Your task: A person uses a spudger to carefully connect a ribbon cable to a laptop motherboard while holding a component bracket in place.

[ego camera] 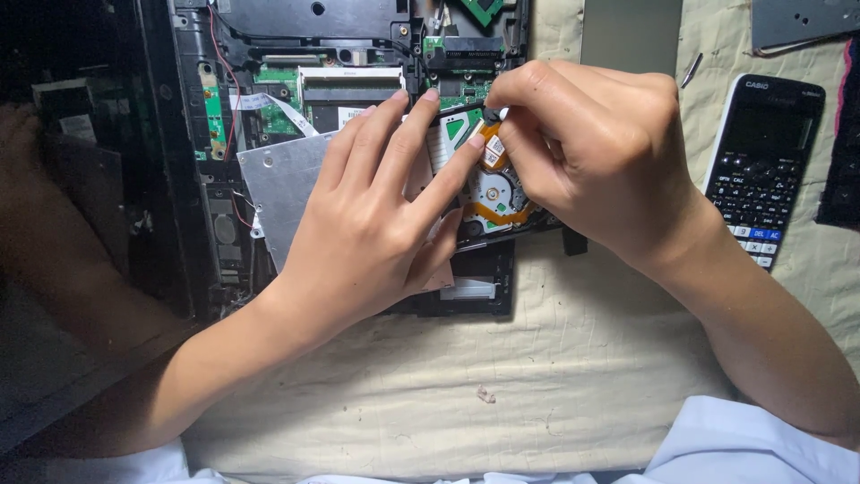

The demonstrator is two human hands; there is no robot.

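Note:
An opened black laptop chassis [193, 161] lies on a cream cloth, its green circuit boards and a silver metal drive plate [282, 184] exposed. My left hand [372, 215] rests flat on the drive plate, fingers spread, fingertips pressing near an orange flex cable [494, 154]. My right hand [591, 152] is curled over the same spot, thumb and fingers pinched at a small part by the orange cable. What exactly the fingers pinch is hidden. A round silver motor hub [491, 193] shows between the hands.
A black scientific calculator [763, 166] lies on the cloth to the right. A grey metal panel [802, 22] sits at the top right, with a dark object [842, 170] at the right edge. A small crumb [485, 393] lies on the cream cloth [537, 376] in front.

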